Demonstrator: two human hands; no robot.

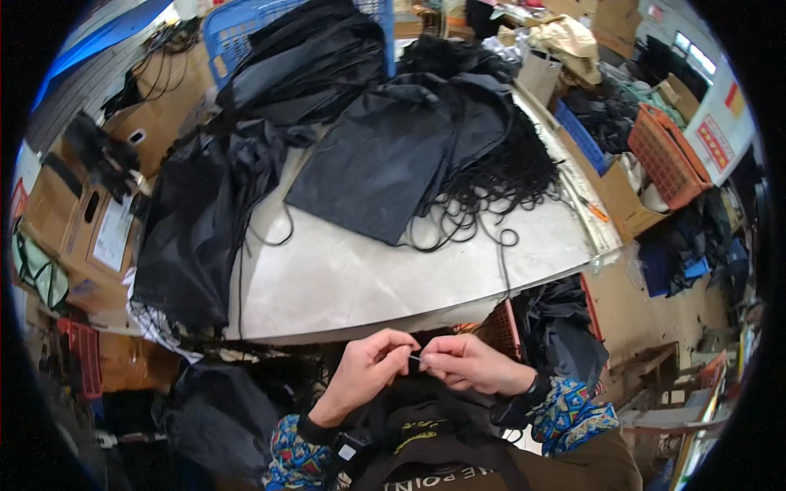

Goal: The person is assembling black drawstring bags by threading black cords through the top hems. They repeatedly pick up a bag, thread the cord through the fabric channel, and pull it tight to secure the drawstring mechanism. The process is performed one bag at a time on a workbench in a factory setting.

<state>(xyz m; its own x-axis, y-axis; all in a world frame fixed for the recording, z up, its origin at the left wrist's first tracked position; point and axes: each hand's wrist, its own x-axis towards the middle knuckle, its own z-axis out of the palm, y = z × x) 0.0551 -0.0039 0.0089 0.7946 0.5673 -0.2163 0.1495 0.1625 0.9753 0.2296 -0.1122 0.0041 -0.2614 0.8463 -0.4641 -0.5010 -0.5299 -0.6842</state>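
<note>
Close to my body, just past the table's near edge, my left hand [370, 370] and my right hand [475, 363] meet with fingertips pinched. Between them runs a thin, light-coloured, stick-like piece [415, 358]; it is too small to name, and both hands grip it. Beyond them a flat black fabric bag [372, 164] lies on the white table [327, 278], with a heap of black cords [499, 180] at its right side. Another black bag [192, 221] drapes over the table's left end, a cord hanging from it.
A blue plastic crate [225, 41] behind the table holds stacked black fabric. Cardboard boxes [70, 221] stand at the left. To the right are an orange-red crate [667, 155] and an orange-handled tool [596, 210] on the table edge. Black fabric [565, 327] fills a red crate by my right arm.
</note>
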